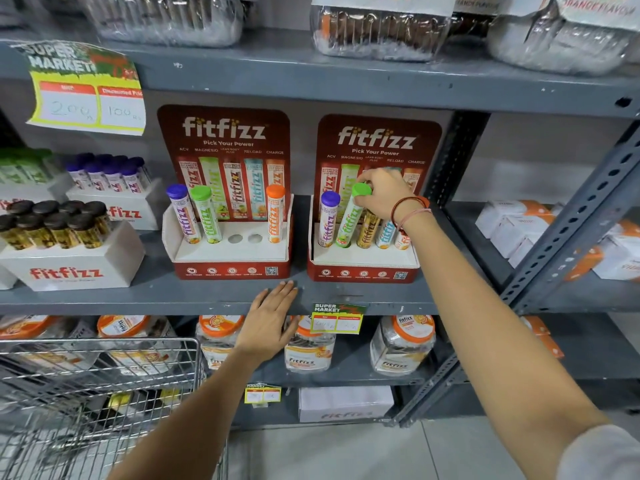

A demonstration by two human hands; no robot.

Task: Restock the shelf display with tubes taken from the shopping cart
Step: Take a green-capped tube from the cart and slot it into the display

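Green-capped and printed in green on white, the tube (349,216) at the centre of the task leans tilted in the second hole from the left of the right-hand fitfizz display stand (363,268), its base down in the white tray and its cap up against the red backboard. The right hand (384,194) is clamped on that green cap, fingers (363,200) wrapped around the top; an orange and pink cord bracelet (410,211) sits at the wrist. Just left of the held tube in this stand is a purple-capped tube (327,220), and to its right a gold tube (369,228), a light blue tube (385,233) and an orange tube (403,241), their caps hidden behind the hand and wrist. Left of this stand, just beside it on the same grey metal shelf (207,296), is a second fitfizz display stand (228,265) holding a purple-capped tube (183,214), a green-capped tube (207,214) and an orange-capped tube (275,213), with two empty round holes (245,238) between the green and the orange. Below the gap between the two stands, the left hand (270,318) lies flat and open on the front edge of the shelf, fingers spread, holding nothing. Lower left of the stands, the wire shopping cart (104,382) shows its rim and mesh; what lies inside is too blurred to name.
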